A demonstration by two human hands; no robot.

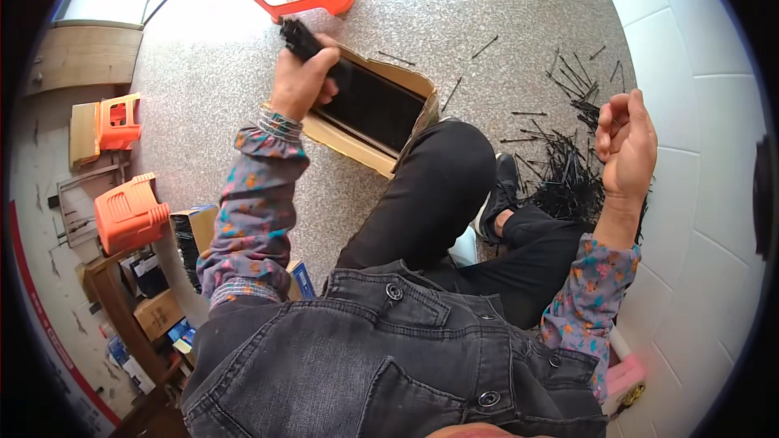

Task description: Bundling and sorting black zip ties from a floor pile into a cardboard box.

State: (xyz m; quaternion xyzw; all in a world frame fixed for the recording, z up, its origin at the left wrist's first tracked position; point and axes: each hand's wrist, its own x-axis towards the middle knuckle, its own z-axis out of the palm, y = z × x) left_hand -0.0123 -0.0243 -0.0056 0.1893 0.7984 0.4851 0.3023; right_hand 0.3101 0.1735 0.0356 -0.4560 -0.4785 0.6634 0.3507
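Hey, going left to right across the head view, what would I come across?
Small orange stool, left hand gripping a black bundle, open cardboard box, black shoe, heap of thin black sticks, right hand, white tiled wall.

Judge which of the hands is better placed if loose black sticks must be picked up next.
Probably the right hand: it appears beside the pile, with no bundle visible in it. The left hand grips a bundle near the box.

Black bundle (pixel 301 39) tilted beside cardboard box (pixel 349 148); loose sticks (pixel 568 178) heaped right.
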